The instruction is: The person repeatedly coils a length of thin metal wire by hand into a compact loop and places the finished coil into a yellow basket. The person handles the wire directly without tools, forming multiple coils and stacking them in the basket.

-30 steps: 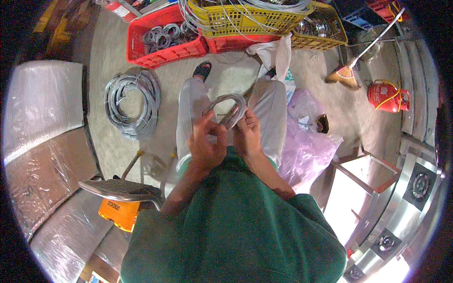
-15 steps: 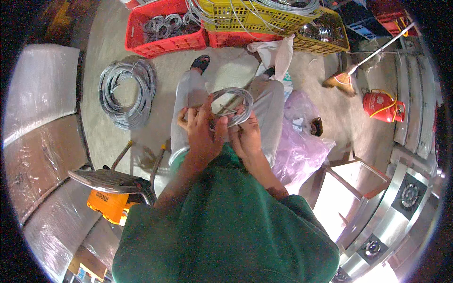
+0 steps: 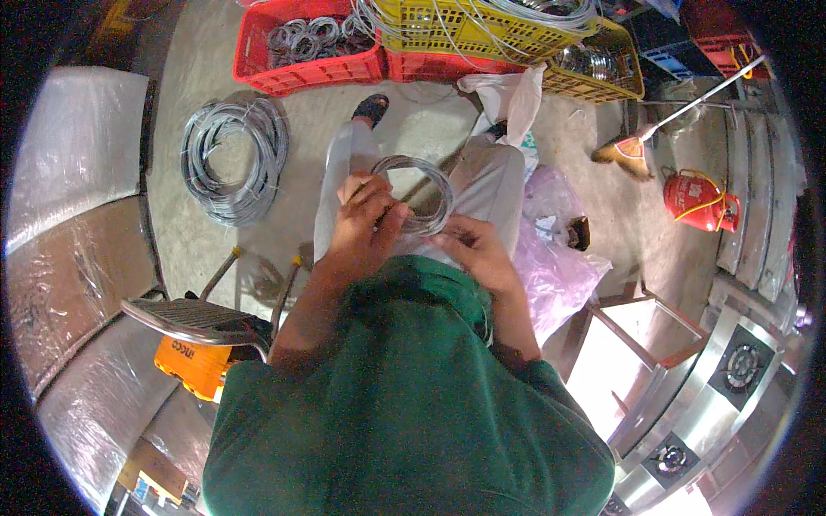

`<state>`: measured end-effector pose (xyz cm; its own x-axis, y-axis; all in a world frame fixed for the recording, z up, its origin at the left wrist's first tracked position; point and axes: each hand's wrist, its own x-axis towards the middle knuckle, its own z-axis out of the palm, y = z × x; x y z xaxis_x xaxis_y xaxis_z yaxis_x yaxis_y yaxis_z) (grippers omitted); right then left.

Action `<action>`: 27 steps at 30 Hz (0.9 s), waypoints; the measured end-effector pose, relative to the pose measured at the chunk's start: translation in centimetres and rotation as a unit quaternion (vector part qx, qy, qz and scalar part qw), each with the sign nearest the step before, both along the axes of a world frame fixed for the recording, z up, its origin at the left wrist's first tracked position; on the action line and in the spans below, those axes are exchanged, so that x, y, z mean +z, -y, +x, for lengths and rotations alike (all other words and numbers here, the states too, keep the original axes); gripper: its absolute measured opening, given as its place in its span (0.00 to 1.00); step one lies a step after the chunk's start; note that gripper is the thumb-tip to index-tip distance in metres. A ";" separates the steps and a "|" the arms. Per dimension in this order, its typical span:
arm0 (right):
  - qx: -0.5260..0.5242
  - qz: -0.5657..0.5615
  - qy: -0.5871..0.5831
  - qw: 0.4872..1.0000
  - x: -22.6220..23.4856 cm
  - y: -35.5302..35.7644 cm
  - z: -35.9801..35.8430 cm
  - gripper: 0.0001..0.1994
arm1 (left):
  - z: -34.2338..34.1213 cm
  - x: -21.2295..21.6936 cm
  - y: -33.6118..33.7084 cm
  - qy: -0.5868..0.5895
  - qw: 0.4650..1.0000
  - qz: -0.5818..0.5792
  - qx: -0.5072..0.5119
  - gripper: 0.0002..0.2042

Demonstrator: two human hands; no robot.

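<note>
Mid-winding: left hand [image 3: 366,225] clamps small grey wire coil [image 3: 419,193] over the lap, right hand [image 3: 476,249] pinches its lower edge; next likely needs another turn or tie-off.

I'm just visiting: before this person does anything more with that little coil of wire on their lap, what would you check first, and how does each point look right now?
1. Left hand grips the small wire coil: ok, fingers curl over its left side.
2. Right hand supports the coil: ok, it touches the lower right edge.
3. Coil keeps its round shape: ok, loops lie together.
4. Loose wire end under control: cannot tell, too small to see.
5. Lap steady beneath the coil: ok, both knees are under it.
6. Big wire coil on the floor stays apart: ok, it lies well to the left.
</note>
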<state>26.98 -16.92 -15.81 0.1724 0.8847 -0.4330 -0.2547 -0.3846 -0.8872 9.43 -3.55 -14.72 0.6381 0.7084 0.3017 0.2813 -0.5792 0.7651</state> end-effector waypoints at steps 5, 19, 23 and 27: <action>-0.075 0.055 0.279 0.956 4.0 0.3 1.6 0.07 | -1.7 0.7 0.0 -0.019 0.997 -0.001 -0.077 0.05; 0.227 0.002 -0.028 0.974 0.7 -1.2 -2.7 0.06 | -3.6 -2.0 2.7 -0.065 0.991 -0.105 -0.048 0.10; 0.116 -0.044 0.131 0.984 0.2 0.3 -5.4 0.04 | -3.5 -1.8 4.9 -0.064 0.973 -0.119 0.190 0.14; 0.004 0.055 0.322 0.945 -0.1 1.4 -8.6 0.03 | -5.1 -0.7 6.0 -0.144 0.919 -0.334 0.155 0.20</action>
